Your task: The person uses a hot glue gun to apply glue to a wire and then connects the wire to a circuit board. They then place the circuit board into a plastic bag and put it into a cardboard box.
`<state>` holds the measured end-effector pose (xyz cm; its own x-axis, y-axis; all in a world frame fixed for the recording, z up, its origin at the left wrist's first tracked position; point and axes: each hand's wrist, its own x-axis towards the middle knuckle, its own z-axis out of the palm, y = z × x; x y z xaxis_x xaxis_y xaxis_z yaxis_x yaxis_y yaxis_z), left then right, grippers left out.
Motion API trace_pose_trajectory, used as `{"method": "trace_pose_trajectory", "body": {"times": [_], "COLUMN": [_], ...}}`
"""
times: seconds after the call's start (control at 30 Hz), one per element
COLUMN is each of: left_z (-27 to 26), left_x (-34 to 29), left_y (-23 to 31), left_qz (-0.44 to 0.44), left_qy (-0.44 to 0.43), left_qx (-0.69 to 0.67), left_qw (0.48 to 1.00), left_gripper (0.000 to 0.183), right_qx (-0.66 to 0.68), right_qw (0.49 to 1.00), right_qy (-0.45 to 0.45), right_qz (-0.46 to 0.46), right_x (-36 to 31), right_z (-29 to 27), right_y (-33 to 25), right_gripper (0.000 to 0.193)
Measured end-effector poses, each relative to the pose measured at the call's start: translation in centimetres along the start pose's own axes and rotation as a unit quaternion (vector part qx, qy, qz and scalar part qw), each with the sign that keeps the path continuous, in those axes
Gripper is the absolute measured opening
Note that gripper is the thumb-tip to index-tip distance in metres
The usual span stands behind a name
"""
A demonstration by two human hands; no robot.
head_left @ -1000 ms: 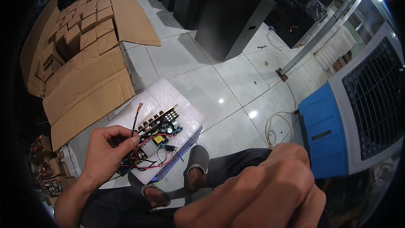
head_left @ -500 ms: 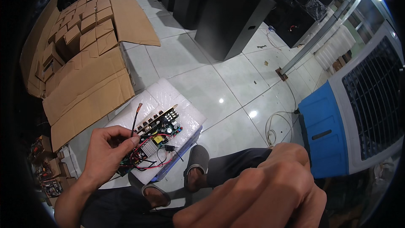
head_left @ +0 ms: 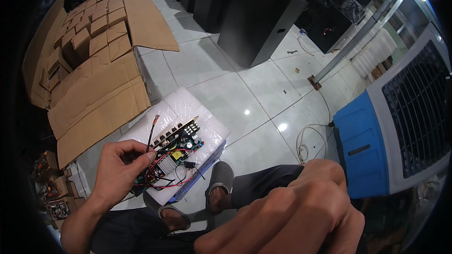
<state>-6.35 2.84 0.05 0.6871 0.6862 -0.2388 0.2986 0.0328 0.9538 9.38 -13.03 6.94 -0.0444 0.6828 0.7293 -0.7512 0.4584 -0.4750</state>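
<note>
My left hand (head_left: 123, 171) pinches a thin black wire (head_left: 150, 134) between thumb and fingertips. The wire stands up from the hand, with a coppery tip at its top. Just right of those fingers lies an amplifier circuit board (head_left: 190, 142) with a silver heatsink, a yellow transformer and loose red and black wires. It rests on a white foam block (head_left: 176, 103). My right hand (head_left: 301, 202) is very near the camera at the lower right, its knuckles bent and fingers curled. What it holds, if anything, is hidden.
A large open carton (head_left: 101, 82) packed with small brown boxes stands at the left. Tall black speaker cabinets (head_left: 256, 19) line the far side. A blue and white air cooler (head_left: 365, 146) is at the right, beside a coiled cable (head_left: 301, 148). More circuit boards (head_left: 59, 207) sit at lower left.
</note>
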Motion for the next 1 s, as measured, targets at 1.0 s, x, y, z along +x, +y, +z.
{"method": "trace_pose_trajectory", "body": {"times": [1.0], "left_z": [0.1], "left_x": [0.0], "left_y": [0.2], "left_qz": [-0.005], "left_qy": [0.001], "left_qx": [0.005], "left_qw": [1.000], "left_gripper": [0.014], "right_qx": [0.007], "right_qw": [0.999], "right_qy": [0.040], "right_qz": [-0.032], "right_x": [0.1], "right_z": [1.2], "right_y": [0.1], "right_gripper": [0.042]}}
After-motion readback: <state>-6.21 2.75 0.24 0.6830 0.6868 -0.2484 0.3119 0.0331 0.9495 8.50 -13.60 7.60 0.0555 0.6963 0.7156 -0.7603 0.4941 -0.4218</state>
